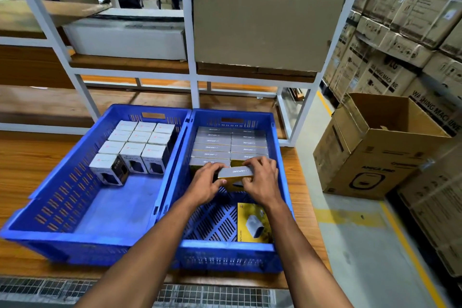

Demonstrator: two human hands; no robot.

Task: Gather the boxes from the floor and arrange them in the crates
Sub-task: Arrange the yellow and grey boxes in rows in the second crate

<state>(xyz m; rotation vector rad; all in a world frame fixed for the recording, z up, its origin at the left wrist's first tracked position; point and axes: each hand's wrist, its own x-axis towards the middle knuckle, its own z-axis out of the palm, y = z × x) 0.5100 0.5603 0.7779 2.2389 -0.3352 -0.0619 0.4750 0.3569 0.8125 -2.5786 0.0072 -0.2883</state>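
Two blue crates stand side by side on a wooden bench. The left crate [62, 180] holds several upright white boxes [140, 147] at its far end. The right crate [282, 182] holds two rows of grey-topped yellow boxes [230, 142]. Both my hands hold one more yellow box [236, 172] upright at the near end of those rows. My left hand [206, 182] grips its left end and my right hand [262, 180] grips its right end. Another yellow box [252, 225] lies flat on the crate floor near the front wall.
A white metal shelf frame [192, 75] rises behind the crates, with a large cardboard box [265, 25] on it. An open cardboard carton [380, 147] stands on the floor to the right, before stacked washing-machine cartons [400, 57]. A metal grating [125, 292] runs along the bench front.
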